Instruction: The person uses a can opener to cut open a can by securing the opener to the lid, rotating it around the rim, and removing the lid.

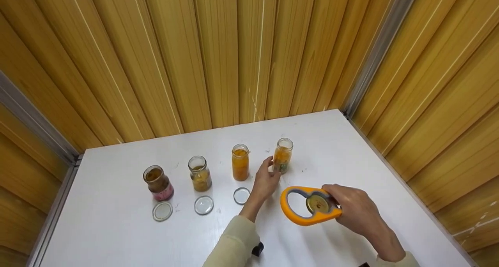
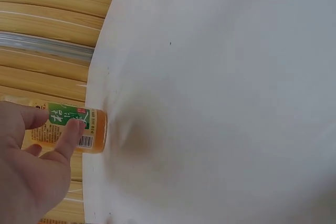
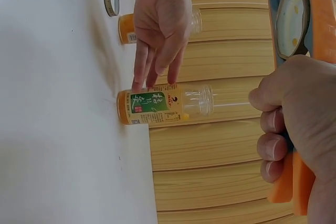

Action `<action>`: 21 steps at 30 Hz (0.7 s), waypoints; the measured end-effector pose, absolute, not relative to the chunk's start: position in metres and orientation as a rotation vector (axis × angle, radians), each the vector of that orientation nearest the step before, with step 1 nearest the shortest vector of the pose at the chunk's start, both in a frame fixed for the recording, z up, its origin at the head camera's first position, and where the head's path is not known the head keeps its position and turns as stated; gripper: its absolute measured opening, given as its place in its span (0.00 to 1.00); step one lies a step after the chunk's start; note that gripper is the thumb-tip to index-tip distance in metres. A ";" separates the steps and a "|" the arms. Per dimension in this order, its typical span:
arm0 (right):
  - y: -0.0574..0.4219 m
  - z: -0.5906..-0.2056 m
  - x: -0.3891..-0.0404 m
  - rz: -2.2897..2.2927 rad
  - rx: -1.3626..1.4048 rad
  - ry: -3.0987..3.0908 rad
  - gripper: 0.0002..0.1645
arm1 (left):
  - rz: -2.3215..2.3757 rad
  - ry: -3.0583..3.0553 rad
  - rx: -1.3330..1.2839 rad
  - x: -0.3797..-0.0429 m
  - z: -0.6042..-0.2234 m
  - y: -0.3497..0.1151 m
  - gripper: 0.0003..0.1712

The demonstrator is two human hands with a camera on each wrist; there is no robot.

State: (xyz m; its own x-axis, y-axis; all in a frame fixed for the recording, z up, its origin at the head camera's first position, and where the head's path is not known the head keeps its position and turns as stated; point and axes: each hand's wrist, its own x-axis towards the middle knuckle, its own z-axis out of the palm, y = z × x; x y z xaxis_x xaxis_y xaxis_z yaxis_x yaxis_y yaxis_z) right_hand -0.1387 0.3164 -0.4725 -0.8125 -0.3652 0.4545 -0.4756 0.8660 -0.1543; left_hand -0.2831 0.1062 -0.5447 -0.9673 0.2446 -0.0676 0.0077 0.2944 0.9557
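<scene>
My right hand [image 1: 360,210] grips an orange-and-grey jar opener [image 1: 290,214] by its handles, raised above the table. A gold metal lid [image 1: 317,204] sits in the opener's smaller opening; its pale inner side shows in the right wrist view. With fairly straight fingers, my left hand [image 1: 266,183] touches the side of the rightmost jar [image 1: 283,156]. That glass jar is lidless and upright, has orange contents, and bears a green-and-yellow label [image 3: 149,103]. Left of this hand stands another open jar of orange contents [image 1: 240,163].
Further left are an open jar with yellowish contents [image 1: 201,179] and one with dark contents and a pink label [image 1: 161,187]. Loose lids lie before the jars: one at the left [image 1: 162,211], a middle one [image 1: 204,205], and one by my left wrist [image 1: 241,195]. Wood-patterned walls [image 1: 218,56] enclose the white table [image 1: 117,228].
</scene>
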 end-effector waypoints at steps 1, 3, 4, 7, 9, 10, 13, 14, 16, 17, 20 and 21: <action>0.317 -0.472 -0.139 0.363 0.619 -2.616 0.32 | 1.740 2.371 0.224 -0.282 -0.543 0.106 0.33; 0.318 -0.471 -0.140 0.360 0.615 -2.609 0.32 | 1.730 2.388 0.206 -0.280 -0.539 0.105 0.31; 0.318 -0.471 -0.140 0.360 0.613 -2.607 0.32 | 1.722 2.398 0.208 -0.278 -0.537 0.105 0.30; 0.319 -0.469 -0.140 0.350 0.607 -2.615 0.32 | 1.670 2.415 0.244 -0.270 -0.533 0.103 0.29; 0.319 -0.469 -0.141 0.344 0.613 -2.619 0.32 | 1.638 2.400 0.269 -0.262 -0.529 0.102 0.28; 0.319 -0.468 -0.141 0.339 0.616 -2.619 0.31 | 1.629 2.383 0.278 -0.258 -0.527 0.101 0.27; 0.318 -0.466 -0.142 0.329 0.623 -2.614 0.31 | 1.630 2.308 0.319 -0.247 -0.521 0.095 0.24; 0.318 -0.466 -0.142 0.337 0.633 -2.607 0.31 | 1.639 2.282 0.331 -0.244 -0.519 0.092 0.22; 0.318 -0.465 -0.143 0.346 0.646 -2.595 0.30 | 1.665 2.231 0.361 -0.238 -0.515 0.087 0.19; 0.318 -0.465 -0.143 0.348 0.650 -2.590 0.30 | 1.681 2.204 0.378 -0.236 -0.514 0.085 0.18; 0.317 -0.464 -0.144 0.351 0.663 -2.580 0.31 | 1.722 2.110 0.381 -0.228 -0.509 0.077 0.15; 0.316 -0.463 -0.145 0.344 0.659 -2.581 0.31 | 1.734 2.077 0.384 -0.226 -0.507 0.075 0.14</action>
